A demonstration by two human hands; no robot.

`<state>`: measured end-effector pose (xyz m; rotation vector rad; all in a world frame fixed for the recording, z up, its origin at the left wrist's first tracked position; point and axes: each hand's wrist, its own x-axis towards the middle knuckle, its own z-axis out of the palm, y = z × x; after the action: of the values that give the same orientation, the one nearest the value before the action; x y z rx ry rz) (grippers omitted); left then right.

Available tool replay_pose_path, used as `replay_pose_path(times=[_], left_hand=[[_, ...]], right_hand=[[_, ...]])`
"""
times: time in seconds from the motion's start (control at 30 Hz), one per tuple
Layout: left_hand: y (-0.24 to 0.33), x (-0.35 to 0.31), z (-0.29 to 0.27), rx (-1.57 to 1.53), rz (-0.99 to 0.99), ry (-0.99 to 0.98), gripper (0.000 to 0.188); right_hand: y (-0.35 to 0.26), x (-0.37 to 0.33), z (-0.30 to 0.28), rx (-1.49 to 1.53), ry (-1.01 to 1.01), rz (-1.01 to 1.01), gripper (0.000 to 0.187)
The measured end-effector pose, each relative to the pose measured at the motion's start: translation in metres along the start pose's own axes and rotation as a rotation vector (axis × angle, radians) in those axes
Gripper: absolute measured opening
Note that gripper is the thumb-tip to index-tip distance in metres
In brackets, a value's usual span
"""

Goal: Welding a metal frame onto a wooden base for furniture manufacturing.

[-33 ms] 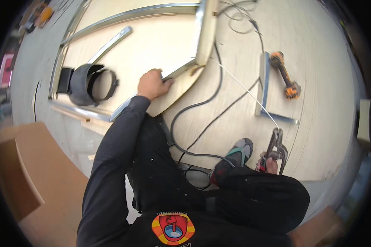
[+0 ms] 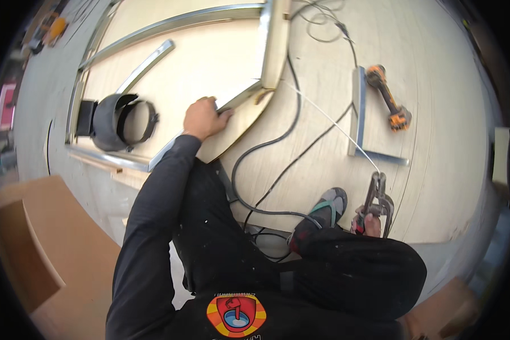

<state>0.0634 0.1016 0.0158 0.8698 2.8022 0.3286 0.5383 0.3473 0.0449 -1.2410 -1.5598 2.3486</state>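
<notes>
My left hand [image 2: 204, 120] is closed over a slanted tube of the silvery metal frame [image 2: 246, 95], at the curved corner of a pale wooden panel [image 2: 232, 136]. Low on the right, my right hand [image 2: 370, 225] is wrapped round a welding electrode holder [image 2: 387, 204], partly hidden behind my knee. A thin whitish welding rod [image 2: 335, 123] runs from the holder's jaws up and left, its far tip close to the frame's corner. A black welding helmet [image 2: 109, 123] with a headband lies on the panel, left of my left hand.
An orange and black cordless power tool [image 2: 389, 97] lies right of an L-shaped metal piece [image 2: 360, 110]. Dark cables [image 2: 292, 119] snake over the boards between the frame and my foot [image 2: 330, 207]. A loose metal tube [image 2: 147, 65] rests inside the frame. Brown cardboard [image 2: 68, 226] stands lower left.
The frame, helmet and power tool sit slightly further left in view. Both hands keep their holds, and the rod still points toward the frame's corner.
</notes>
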Motion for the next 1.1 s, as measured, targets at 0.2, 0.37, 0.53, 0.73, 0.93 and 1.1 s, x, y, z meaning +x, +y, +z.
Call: replay_pose_path(times=[0.2, 0.37, 0.53, 0.73, 0.93, 1.1], left_hand=[[0.014, 0.003, -0.007, 0.068, -0.013, -0.084, 0.049], [0.013, 0.001, -0.006, 0.052, -0.015, -0.062, 0.05], [0.008, 0.0, -0.005, 0.073, 0.008, -0.041, 0.051], [0.01, 0.001, -0.004, 0.083, 0.017, -0.027, 0.049], [0.018, 0.0, -0.008, 0.053, 0.011, -0.023, 0.049], [0.014, 0.0, -0.009, 0.046, 0.025, -0.016, 0.049]], right_hand=[[0.002, 0.001, 0.006, 0.026, -0.022, -0.037, 0.056], [0.004, 0.001, 0.008, 0.032, 0.001, 0.004, 0.058], [-0.008, -0.004, 0.025, -0.048, 0.097, 0.03, 0.058], [-0.006, -0.002, 0.025, -0.082, 0.112, 0.019, 0.055], [-0.019, -0.003, 0.03, -0.053, 0.081, 0.059, 0.053], [-0.016, 0.001, 0.029, 0.007, 0.044, 0.076, 0.055]])
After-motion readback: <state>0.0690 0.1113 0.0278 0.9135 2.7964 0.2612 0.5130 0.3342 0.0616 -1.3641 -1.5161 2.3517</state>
